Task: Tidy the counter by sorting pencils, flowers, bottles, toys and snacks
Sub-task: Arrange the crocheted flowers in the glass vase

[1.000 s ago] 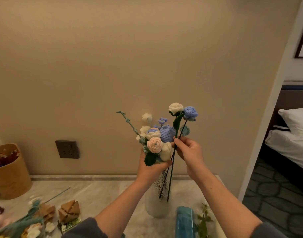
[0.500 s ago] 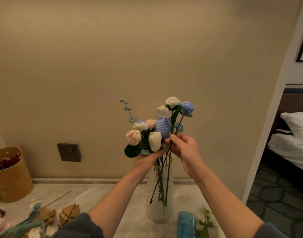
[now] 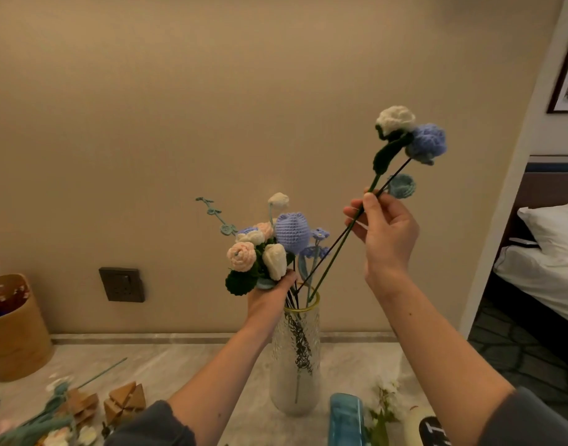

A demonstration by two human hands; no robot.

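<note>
A clear ribbed glass vase (image 3: 294, 358) with a gold rim stands on the marble counter (image 3: 186, 365). My left hand (image 3: 271, 292) grips a bunch of crochet flowers (image 3: 269, 249), pink, white and blue, just above the vase mouth, with their stems reaching into the vase. Up to the right, my right hand (image 3: 384, 230) pinches two long stems (image 3: 337, 249) that carry a white flower (image 3: 396, 119) and a blue flower (image 3: 425, 143). These stems slant down to the vase rim.
A round wooden container (image 3: 13, 329) stands at the counter's left. More crochet flowers (image 3: 47, 423) and wooden puzzle blocks (image 3: 123, 402) lie at the front left. A blue bottle (image 3: 345, 420) and small sprigs (image 3: 384, 410) sit in front of the vase. A wall socket (image 3: 121, 284) is behind.
My right hand has lifted up and to the right, pulling the white and blue flowers apart from the bunch. My left hand has lowered the bunch towards the vase mouth.
</note>
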